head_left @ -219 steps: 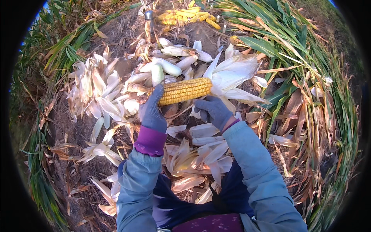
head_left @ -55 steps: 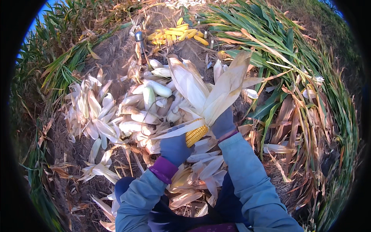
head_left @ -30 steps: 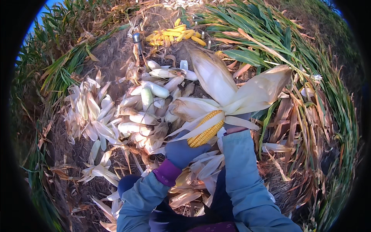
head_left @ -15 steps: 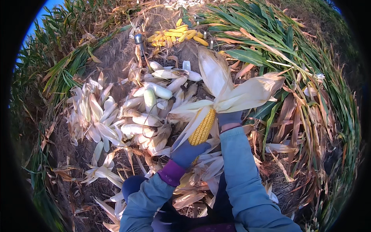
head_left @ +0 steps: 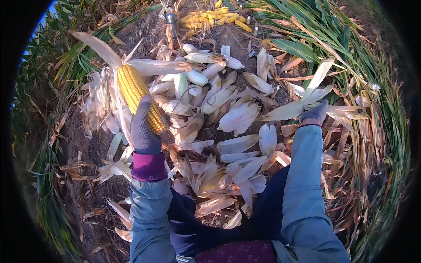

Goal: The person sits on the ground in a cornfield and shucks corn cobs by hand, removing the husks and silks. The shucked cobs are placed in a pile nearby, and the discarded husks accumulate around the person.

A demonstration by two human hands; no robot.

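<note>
My left hand (head_left: 146,131), in a grey glove with a purple cuff, is wrapped round the lower part of a yellow ear of corn (head_left: 133,90). The ear tilts up to the left, with pale husk leaves still spreading from its far end and side. Far to the right, my gloved right hand (head_left: 315,113) is closed on a torn-off corn husk (head_left: 287,110), whose leaves fan out around it. Its fingertips are partly hidden. Between the hands lies a heap of unhusked ears (head_left: 239,117) in pale, dry husks.
Peeled yellow ears (head_left: 212,17) are piled at the far side, near an upright bottle with a metallic cap (head_left: 170,19). Cut green stalks (head_left: 307,30) lie along the right. Loose husks (head_left: 212,179) cover the ground before my knees; more husks (head_left: 98,105) are heaped at left.
My hands, together at the ear before, are now wide apart. The left has carried the ear up and left; the right has pulled husk leaves away to the right.
</note>
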